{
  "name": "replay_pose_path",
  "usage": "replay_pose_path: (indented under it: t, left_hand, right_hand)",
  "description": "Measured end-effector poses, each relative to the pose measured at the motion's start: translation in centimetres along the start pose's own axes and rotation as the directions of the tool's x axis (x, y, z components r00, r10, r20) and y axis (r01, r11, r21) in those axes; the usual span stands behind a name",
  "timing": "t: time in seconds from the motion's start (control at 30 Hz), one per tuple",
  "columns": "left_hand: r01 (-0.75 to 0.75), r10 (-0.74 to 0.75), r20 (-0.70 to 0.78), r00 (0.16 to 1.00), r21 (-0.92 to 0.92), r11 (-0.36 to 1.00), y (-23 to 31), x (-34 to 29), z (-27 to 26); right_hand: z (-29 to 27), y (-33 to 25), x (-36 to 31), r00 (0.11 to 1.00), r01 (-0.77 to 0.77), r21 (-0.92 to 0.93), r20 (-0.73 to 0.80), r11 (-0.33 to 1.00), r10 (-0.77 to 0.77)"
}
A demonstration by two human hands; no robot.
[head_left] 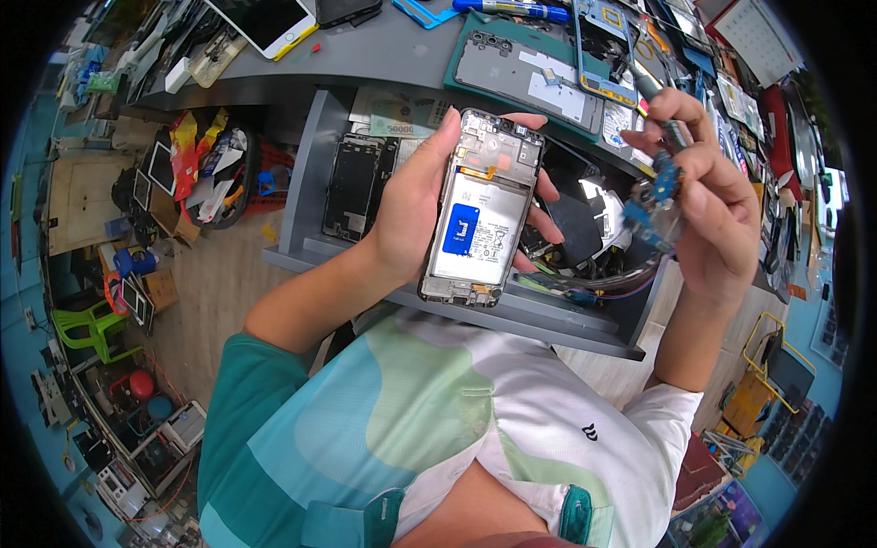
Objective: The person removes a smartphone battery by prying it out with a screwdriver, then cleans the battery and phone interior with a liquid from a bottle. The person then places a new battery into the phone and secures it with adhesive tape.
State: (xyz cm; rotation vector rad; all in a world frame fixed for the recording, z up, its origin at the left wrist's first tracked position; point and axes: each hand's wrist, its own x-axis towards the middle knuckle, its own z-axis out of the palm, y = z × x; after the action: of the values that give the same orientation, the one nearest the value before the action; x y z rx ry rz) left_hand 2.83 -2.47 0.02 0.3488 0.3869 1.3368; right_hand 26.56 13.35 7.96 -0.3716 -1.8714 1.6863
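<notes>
Nearest, across the lower frame, one patterned shirt point(411, 411). At centre, one phone point(480, 215) without back cover, gripped along both long edges by left hand point(411, 201), half curled, above one pulled-out drawer point(312, 173). Across an open gap, at upper right, right hand point(722, 205), with fingers bent close, pinching blue circuit board point(653, 196), blurred, exact count impossible to tell.
</notes>
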Motion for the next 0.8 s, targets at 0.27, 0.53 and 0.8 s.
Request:
replay_pose_path:
  t: [0.27,0.53,0.8]
  left_hand:
    - [0.007,-0.007,0.048,0.999,-0.007,1.000,-0.1,0.0,-0.1]
    - [0.033,-0.031,0.048,0.998,-0.045,0.998,-0.6,-1.1,-0.8]
    - [0.048,-0.046,0.030,0.998,-0.070,0.996,-1.3,-2.2,-1.3]
  right_hand:
    - [-5.7,-1.8,0.1,0.966,-0.147,-0.109,-0.227,0.983,0.120]
    - [-12.7,0.0,2.7,0.902,-0.299,-0.182,-0.375,0.937,0.215]
    - [-16.9,3.7,5.3,0.921,-0.316,-0.213,-0.305,0.924,0.244]
